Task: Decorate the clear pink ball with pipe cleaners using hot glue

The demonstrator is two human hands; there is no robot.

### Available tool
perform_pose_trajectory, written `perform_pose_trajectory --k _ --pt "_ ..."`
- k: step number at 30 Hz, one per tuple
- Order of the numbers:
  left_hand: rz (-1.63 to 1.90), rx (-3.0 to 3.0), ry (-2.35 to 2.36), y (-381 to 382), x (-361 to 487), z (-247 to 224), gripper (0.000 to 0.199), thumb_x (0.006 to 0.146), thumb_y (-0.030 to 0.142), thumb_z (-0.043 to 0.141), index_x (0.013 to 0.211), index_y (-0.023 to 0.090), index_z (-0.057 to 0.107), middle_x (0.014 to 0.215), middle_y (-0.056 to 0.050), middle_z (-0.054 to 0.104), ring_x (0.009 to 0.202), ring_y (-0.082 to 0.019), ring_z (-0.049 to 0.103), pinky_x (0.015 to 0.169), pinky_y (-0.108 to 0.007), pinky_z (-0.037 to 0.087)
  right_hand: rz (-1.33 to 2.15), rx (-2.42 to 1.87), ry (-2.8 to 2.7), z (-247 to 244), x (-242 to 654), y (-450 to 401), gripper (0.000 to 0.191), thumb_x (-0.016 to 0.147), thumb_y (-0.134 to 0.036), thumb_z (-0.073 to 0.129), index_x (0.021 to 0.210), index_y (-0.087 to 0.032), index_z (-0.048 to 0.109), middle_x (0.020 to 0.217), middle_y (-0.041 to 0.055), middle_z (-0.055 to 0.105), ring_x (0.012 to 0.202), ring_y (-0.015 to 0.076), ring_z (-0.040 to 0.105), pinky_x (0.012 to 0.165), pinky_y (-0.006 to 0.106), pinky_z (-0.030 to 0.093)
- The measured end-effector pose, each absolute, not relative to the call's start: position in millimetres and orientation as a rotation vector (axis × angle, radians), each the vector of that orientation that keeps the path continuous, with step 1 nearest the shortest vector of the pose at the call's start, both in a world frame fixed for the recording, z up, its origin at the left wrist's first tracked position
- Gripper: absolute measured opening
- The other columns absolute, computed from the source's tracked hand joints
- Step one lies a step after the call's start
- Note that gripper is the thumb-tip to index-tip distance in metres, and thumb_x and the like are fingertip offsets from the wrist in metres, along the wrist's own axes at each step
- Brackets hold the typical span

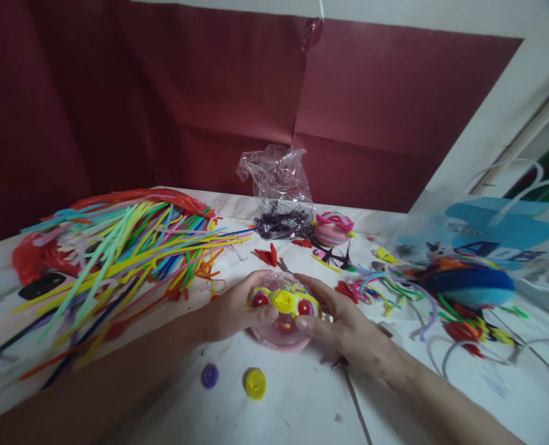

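Between my two hands is a clear round ball [281,339] with a pinkish tint, decorated with coiled pipe cleaners. A yellow coil [284,301] sits at its middle, with a red coil [304,307] to the right and another to the left, each edged in yellow. My left hand [244,306] wraps its left side, thumb on the front. My right hand [332,312] wraps the right side, its thumb pressed near the lower front. On the table just in front lie a loose purple coil [210,376] and a loose yellow coil [255,384].
A large heap of colourful pipe cleaners [130,241] spreads over the left, partly covering a phone [42,285]. Behind the ball stand a clear plastic bag [281,185] and a pink wrapped ball [332,230]. Rightward are a blue wrapped ball [473,284], cut scraps and a printed bag [496,228].
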State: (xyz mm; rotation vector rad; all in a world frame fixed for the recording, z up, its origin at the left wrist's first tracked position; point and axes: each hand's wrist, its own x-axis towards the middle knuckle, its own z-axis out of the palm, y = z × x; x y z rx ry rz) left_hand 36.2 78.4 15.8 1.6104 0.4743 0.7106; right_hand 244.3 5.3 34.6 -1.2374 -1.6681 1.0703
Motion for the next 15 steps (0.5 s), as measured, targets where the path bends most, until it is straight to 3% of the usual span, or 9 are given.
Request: perform_pose_trajectory --k 6,12,15 --pt "0.704 1.597 0.474 75.9 37.0 15.9 0.069 0.074 0.047 0.072 0.130 0.018 0.044 0.131 -0.013 0.057 0.120 -0.031 0.054 0.099 -0.042 0.045 1.008 -1.269 -1.687 30.1 245.4 5.6 0.080 0.077 -0.057 0.067 0.141 -0.017 0.039 0.143 0.0119 0.042 0.130 0.0285 0.041 0.109 0.044 0.035" --pt "0.753 1.613 0.500 83.1 37.3 9.3 0.075 0.069 0.057 0.072 0.128 0.018 0.047 0.132 -0.014 0.058 0.122 -0.033 0.053 0.101 -0.043 0.043 1.035 -1.239 -1.738 29.1 248.2 6.8 0.091 0.075 -0.063 0.066 0.146 -0.018 0.031 0.146 0.0120 0.038 0.132 0.0284 0.039 0.109 0.043 0.035" --pt "0.755 1.607 0.474 87.2 35.6 8.1 0.075 0.069 0.060 0.069 0.127 0.016 0.049 0.130 -0.016 0.059 0.122 -0.034 0.053 0.100 -0.044 0.044 0.966 -1.301 -1.816 48.7 270.5 6.9 0.090 0.073 -0.070 0.062 0.143 -0.019 0.037 0.144 0.0128 0.041 0.130 0.0290 0.041 0.106 0.043 0.039"
